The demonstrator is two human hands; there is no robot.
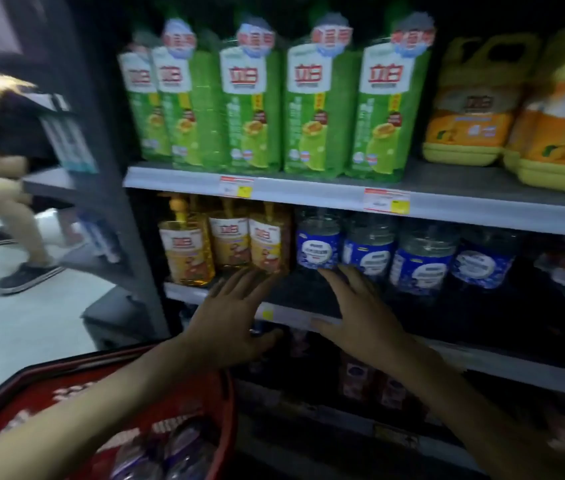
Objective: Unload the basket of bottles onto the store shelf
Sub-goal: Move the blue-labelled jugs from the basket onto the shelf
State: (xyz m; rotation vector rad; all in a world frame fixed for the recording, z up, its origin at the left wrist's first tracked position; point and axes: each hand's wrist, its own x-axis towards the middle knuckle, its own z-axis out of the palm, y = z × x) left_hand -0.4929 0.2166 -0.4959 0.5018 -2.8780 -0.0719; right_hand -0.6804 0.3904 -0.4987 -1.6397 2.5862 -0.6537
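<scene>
Both of my hands reach toward the middle shelf (301, 318) with fingers spread and hold nothing. My left hand (236, 313) is just below the yellow pump bottles (267, 242), its fingertips near their bases. My right hand (357, 310) hovers in front of the clear bottles with blue labels (319, 245) that stand in a row on that shelf. The red basket (184, 386) sits at the lower left under my left forearm, with several clear blue-labelled bottles (173, 452) lying inside it.
Green detergent bottles (253, 105) and yellow jugs (475, 109) fill the upper shelf. A lower shelf holds dark and pink bottles (357, 375). A person's legs (21, 216) pass in the aisle at the left beside the grey shelf upright (125, 202).
</scene>
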